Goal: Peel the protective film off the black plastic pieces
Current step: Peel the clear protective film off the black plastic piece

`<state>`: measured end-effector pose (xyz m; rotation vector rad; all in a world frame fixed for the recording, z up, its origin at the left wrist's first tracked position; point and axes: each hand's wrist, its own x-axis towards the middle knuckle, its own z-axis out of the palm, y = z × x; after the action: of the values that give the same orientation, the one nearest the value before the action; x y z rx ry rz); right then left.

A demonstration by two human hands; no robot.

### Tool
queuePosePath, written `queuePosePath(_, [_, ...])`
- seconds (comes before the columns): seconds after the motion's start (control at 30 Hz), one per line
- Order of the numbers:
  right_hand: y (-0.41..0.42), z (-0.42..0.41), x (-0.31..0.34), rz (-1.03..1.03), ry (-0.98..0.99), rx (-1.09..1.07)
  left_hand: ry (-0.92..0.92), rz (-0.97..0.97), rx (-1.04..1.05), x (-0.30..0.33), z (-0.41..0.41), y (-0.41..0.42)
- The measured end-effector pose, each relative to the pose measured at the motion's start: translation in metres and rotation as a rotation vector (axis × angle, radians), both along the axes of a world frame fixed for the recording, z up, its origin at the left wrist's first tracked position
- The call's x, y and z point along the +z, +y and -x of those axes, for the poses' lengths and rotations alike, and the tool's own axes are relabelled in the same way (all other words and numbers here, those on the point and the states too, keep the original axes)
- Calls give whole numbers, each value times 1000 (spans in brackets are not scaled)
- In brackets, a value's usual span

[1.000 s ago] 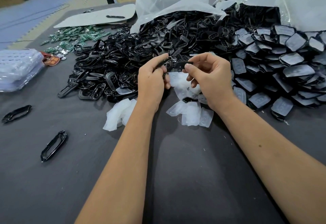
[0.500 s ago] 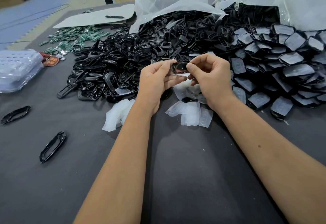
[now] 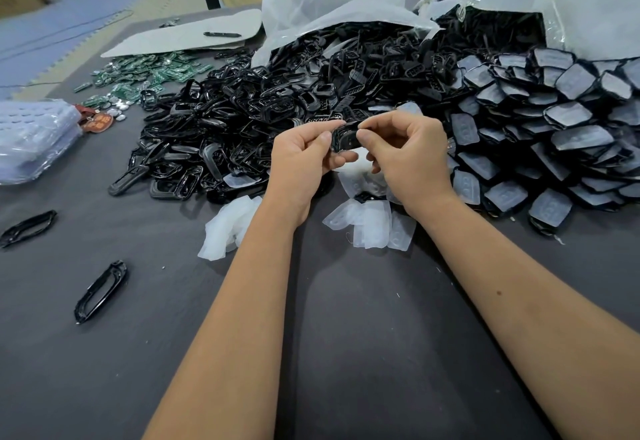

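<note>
A: What's around the grip?

B: A grey tabletop (image 3: 346, 353); beyond the grip, a heap (image 3: 242, 110) of black frames; right of it, stacked filmed pieces (image 3: 554, 120); below it, peeled film (image 3: 367, 224).

A: And the grip itself?

B: The left hand (image 3: 298, 155) and right hand (image 3: 412, 152) both pinch one black piece (image 3: 344, 138). A second ago it sat edge-on; now its face is turned up, so I'd judge the film edge is being picked.

Both forearms are bare, with no sleeves in view. The hands (image 3: 356, 155) wear no gloves, rings or watch.
</note>
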<state>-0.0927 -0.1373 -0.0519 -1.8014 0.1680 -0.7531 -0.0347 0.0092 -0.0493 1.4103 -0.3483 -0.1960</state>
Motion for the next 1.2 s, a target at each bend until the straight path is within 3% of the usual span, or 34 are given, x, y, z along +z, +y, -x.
queuePosePath(0.67, [8, 6, 7, 145, -7, -174, -102, -59, 48, 1, 4, -1])
queuePosePath(0.77, [2, 5, 8, 63, 42, -119, -68, -10, 20, 3, 4, 1])
queuePosePath(0.87, [1, 4, 7, -176, 49, 85, -32, 29, -19, 4, 4, 2])
queuePosePath(0.97, [0, 4, 7, -221, 49, 93, -33, 20, -17, 4, 6, 0])
queuePosePath(1.2, [7, 8, 12, 98, 34, -48, -145, -58, 39, 4, 5, 3])
